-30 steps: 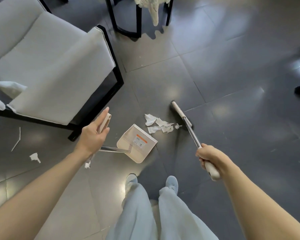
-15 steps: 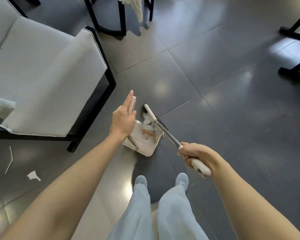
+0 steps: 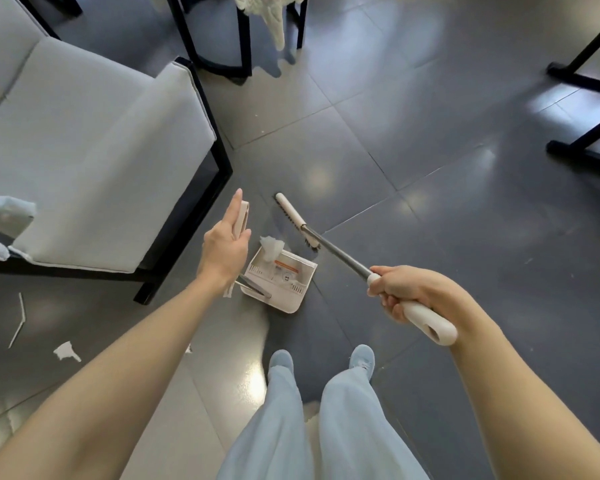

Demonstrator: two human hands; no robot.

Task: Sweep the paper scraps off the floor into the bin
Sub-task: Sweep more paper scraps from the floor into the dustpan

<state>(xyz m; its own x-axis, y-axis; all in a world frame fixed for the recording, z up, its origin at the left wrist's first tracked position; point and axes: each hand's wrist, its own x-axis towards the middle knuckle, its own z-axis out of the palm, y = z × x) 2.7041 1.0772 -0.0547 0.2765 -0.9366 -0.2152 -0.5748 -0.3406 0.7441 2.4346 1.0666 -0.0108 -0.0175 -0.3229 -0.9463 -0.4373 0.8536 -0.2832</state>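
A white dustpan (image 3: 284, 292) rests on the dark tiled floor just ahead of my feet. Crumpled paper scraps (image 3: 271, 248) lie at its far-left mouth. My left hand (image 3: 226, 244) holds the top of the dustpan's upright handle (image 3: 241, 218), index finger stretched along it. My right hand (image 3: 400, 291) grips the broom's white handle (image 3: 430, 323). The metal shaft runs up-left to the broom head (image 3: 293, 216), which is beside the pan's far edge. More scraps lie at the left: a torn piece (image 3: 66, 351) and a thin strip (image 3: 20, 320).
A grey cushioned chair with a black frame (image 3: 94, 140) stands at the left, its leg close to the dustpan. Another black frame with a hanging white cloth (image 3: 274, 26) is at the top. Black furniture legs (image 3: 589, 98) stand at the right. No bin is in view.
The broom swept the pile of scraps leftward into the dustpan, which shifted to meet them. The broom head has since drawn back a little from the pan.
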